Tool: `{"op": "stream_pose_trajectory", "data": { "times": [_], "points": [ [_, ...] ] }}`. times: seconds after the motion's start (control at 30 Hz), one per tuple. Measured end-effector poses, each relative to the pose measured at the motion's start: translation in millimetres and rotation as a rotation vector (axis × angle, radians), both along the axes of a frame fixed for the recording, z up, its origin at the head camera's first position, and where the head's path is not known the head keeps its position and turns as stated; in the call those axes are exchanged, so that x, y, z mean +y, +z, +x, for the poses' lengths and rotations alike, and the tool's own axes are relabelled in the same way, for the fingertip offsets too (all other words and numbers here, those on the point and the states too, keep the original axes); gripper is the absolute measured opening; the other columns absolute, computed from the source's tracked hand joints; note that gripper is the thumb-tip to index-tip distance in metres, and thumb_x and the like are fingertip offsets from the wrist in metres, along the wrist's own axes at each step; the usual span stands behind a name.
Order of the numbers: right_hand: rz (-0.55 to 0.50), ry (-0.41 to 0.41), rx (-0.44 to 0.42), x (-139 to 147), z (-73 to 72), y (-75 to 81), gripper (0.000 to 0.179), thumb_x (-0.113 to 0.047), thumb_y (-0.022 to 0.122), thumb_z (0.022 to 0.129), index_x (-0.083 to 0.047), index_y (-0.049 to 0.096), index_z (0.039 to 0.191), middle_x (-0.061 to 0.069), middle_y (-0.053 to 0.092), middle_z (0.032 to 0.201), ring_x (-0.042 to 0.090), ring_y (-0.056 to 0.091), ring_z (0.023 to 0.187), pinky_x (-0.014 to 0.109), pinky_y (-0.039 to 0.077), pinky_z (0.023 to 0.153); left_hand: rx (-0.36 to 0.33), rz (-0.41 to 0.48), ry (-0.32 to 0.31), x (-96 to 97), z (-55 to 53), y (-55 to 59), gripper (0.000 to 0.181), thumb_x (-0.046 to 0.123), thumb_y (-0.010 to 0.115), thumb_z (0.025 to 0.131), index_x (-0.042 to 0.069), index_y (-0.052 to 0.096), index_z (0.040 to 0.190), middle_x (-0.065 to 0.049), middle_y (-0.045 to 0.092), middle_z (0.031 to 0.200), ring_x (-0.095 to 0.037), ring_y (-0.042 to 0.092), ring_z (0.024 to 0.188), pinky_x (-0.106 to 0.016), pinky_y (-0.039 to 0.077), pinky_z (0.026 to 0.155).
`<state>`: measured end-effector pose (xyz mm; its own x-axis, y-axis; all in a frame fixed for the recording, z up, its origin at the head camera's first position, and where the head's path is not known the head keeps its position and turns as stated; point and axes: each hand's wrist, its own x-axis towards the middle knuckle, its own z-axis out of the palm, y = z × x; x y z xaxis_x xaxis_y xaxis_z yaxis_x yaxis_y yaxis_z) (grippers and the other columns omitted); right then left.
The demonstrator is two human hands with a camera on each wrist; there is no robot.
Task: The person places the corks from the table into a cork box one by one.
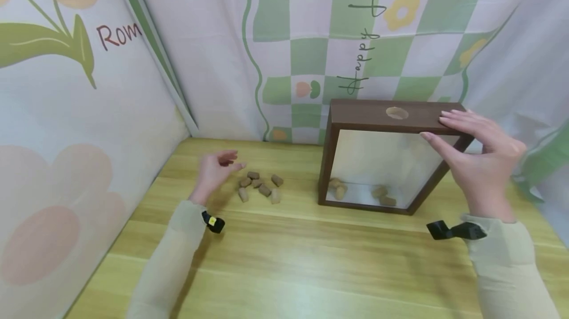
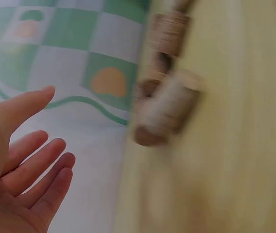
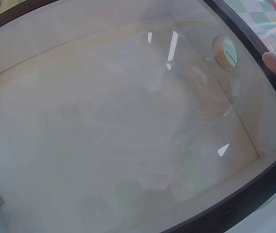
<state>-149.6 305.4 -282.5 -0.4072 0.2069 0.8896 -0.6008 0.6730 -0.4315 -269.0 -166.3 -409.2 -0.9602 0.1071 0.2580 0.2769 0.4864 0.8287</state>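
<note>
The head view looks forward and down from above the counter (image 1: 293, 259), far enough back to take in the whole box (image 1: 393, 163) and the curtain (image 1: 311, 37) behind it. The left wrist view looks from close by, tipped sideways with curtain left and counter right, and shares the corks (image 1: 265, 190) with the head view. The right wrist view faces the box's clear front (image 3: 118, 126) from very near, sharing the round hole (image 3: 219, 51) with the head view.

Both sleeved arms (image 1: 166, 259) reach forward. The left hand (image 1: 217, 168) has its fingers gently bent — thumb well apart from them. The right hand (image 1: 484, 161) sits higher — fingers extended close together, thumb spread away.
</note>
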Motion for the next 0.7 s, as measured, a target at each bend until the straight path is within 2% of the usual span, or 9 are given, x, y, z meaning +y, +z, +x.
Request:
{"op": "stream_pose_trajectory", "data": {
  "times": [0.17, 0.3, 0.53, 0.7],
  "points": [
    [0.014, -0.012, 0.001, 1.0, 0.1, -0.2, 0.033, -0.015, 0.093, 0.074, 0.002, 0.08, 0.1, 0.016, 0.074, 0.107, 0.011, 0.067, 0.112, 0.026, 0.045, 0.102, -0.064, -0.07, -0.04, -6.0, 5.3, -20.1, 0.046, 0.016, 0.083, 0.088, -0.005, 0.068, 0.126, -0.021, 0.07, 0.117, -0.032, 0.068, 0.102, -0.046, 0.055, 0.09],
    [0.011, -0.011, 0.012, 0.6, -0.5, 0.1, 0.033, -0.015, 0.093, 0.074, 0.001, 0.08, 0.099, 0.017, 0.074, 0.106, 0.011, 0.067, 0.111, 0.026, 0.046, 0.101, -0.101, -0.13, -0.053, -9.7, 9.4, -29.3, 0.044, 0.02, 0.085, 0.086, -0.003, 0.071, 0.121, -0.017, 0.072, 0.113, -0.03, 0.069, 0.1, -0.045, 0.056, 0.089],
    [0.009, -0.02, -0.002, 0.2, 1.4, 0.4, 0.033, -0.014, 0.093, 0.074, 0.002, 0.08, 0.1, 0.015, 0.075, 0.107, 0.011, 0.067, 0.112, 0.018, 0.04, 0.095, -0.127, -0.199, -0.051, -12.8, 12.5, -32.3, 0.037, 0.024, 0.082, 0.089, 0.0, 0.075, 0.116, -0.012, 0.074, 0.113, -0.029, 0.068, 0.105, -0.045, 0.054, 0.093],
    [0.017, -0.019, -0.015, -1.1, 3.2, 0.0, 0.033, -0.012, 0.092, 0.074, 0.002, 0.079, 0.101, 0.014, 0.074, 0.108, 0.012, 0.065, 0.115, 0.024, 0.03, 0.099, -0.12, -0.231, -0.057, -14.1, 11.5, -31.1, 0.031, 0.021, 0.082, 0.089, 0.002, 0.077, 0.113, -0.011, 0.075, 0.11, -0.03, 0.068, 0.105, -0.046, 0.053, 0.094]
  ]
}}
